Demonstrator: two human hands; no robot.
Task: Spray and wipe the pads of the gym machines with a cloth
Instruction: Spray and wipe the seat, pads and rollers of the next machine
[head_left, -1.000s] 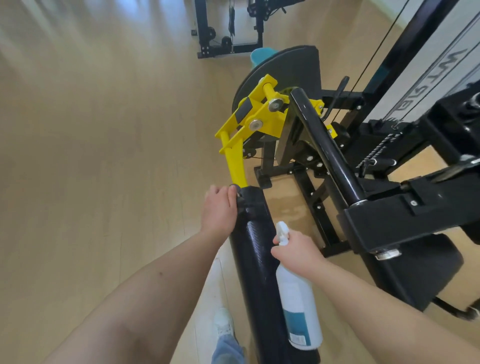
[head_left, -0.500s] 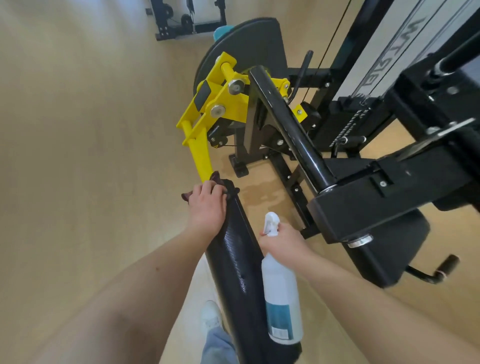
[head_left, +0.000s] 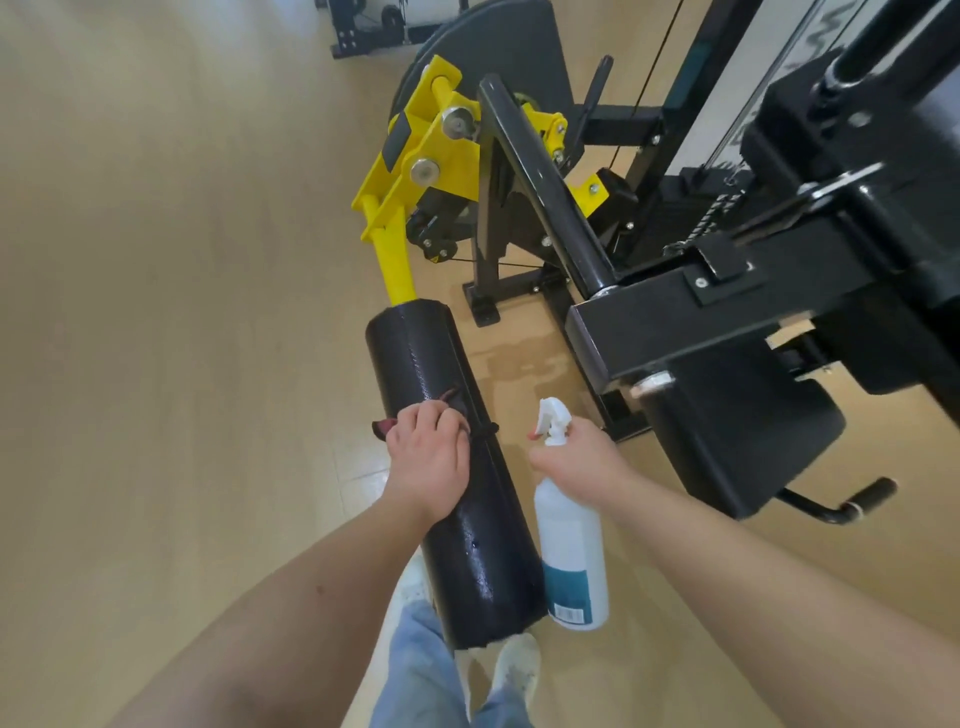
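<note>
Smooth wood floor (head_left: 182, 260); left hand (head_left: 428, 460) grips dark, perhaps frayed cloth (head_left: 384, 427) on cylindrical pad (head_left: 415, 353); right hand (head_left: 576, 462) grips spray bottle (head_left: 571, 561).

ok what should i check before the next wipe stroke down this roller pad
1. The cloth is against the roller pad: ok, the left hand holds it there.
2. The spray bottle is secure: ok, the right hand grips its neck.
3. Stroke path toward the near end: ok, nothing lies on the pad there.
4. Pad evenly wetted: cannot tell.
5. The floor is dry: not ok, a wet patch lies beside the pad.
</note>
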